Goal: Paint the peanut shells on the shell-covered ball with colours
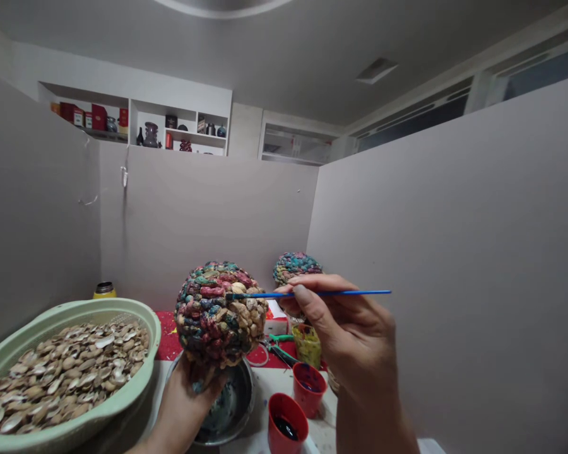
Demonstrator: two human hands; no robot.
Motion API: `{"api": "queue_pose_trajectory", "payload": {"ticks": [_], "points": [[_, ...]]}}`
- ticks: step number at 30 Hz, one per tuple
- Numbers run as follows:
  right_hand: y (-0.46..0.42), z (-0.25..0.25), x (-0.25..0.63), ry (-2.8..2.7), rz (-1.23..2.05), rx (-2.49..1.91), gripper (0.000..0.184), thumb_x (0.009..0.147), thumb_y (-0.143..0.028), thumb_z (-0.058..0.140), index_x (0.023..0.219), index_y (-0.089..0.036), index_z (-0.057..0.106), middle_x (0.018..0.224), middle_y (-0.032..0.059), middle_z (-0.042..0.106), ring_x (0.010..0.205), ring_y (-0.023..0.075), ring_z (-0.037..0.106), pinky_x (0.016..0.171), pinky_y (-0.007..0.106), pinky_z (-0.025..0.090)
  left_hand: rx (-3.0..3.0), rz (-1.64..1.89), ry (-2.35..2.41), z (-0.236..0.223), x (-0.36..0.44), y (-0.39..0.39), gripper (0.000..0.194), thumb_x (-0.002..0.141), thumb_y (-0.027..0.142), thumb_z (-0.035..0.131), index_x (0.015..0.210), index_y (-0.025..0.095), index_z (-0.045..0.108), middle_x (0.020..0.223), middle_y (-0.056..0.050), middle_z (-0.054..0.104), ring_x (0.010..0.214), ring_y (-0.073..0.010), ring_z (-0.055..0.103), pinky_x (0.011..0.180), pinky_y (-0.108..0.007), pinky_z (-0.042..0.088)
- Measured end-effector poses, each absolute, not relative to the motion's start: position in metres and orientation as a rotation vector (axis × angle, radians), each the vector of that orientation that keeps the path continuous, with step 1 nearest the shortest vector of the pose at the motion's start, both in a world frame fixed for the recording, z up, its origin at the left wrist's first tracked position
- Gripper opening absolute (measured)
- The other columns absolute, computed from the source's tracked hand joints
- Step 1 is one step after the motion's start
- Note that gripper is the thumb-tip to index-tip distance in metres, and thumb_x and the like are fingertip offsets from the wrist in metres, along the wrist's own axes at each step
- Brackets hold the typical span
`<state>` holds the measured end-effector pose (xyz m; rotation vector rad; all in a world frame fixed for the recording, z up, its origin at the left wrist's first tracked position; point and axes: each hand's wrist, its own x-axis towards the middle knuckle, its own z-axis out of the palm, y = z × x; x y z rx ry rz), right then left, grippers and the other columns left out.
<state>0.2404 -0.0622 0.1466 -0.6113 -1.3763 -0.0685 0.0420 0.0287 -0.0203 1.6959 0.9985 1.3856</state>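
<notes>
My left hand [182, 403] grips a knobbly, round shell-covered craft piece [213, 315] from below and holds it above a metal bowl [247, 403]. Its lumps are painted red, teal and dark blue, while a patch on the right side is bare tan. Between the thumb and fingers of my right hand [360, 334] is a thin paintbrush [355, 292] with a blue handle. The dark bristles meet the craft piece near the border of the tan patch. Two red cups with dark liquid, a front cup [288, 424] and a rear cup [308, 389], stand below my right hand.
A pale green basket [152, 334] full of nut shells stands at the left, with a yellow, black-lidded container [105, 290] behind it. Another painted lumpy piece [296, 262], a yellow-stained cup [307, 345] and green-handled pliers [281, 338] lie farther back. Grey partitions [208, 214] surround the table.
</notes>
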Motion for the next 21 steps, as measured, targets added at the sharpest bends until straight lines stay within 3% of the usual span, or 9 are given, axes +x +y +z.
{"api": "queue_pose_trajectory", "payload": {"ticks": [9, 21], "points": [[-0.067, 0.15, 0.249, -1.356, -0.079, -0.682, 0.006, 0.094, -0.023, 0.076, 0.093, -0.025, 0.081, 0.078, -0.0002, 0.081, 0.063, 0.0133, 0.077, 0.063, 0.022, 0.065, 1.575, 1.326, 0.976, -0.018, 0.045, 0.029, 0.064, 0.073, 0.063, 0.076, 0.115, 0.016, 0.067, 0.122, -0.02, 0.079, 0.118, -0.0418, 0.072, 0.102, -0.052, 0.056], [-0.059, 0.146, 0.24, -1.366, -0.057, -0.623, 0.005, 0.094, -0.026, 0.078, 0.09, -0.026, 0.081, 0.076, -0.0006, 0.079, 0.065, 0.0144, 0.075, 0.063, 0.026, 0.063, 1.644, 1.387, 1.003, -0.015, 0.044, 0.026, 0.059, 0.073, 0.062, 0.078, 0.109, 0.016, 0.07, 0.11, -0.018, 0.082, 0.106, -0.0406, 0.075, 0.094, -0.05, 0.06]]}}
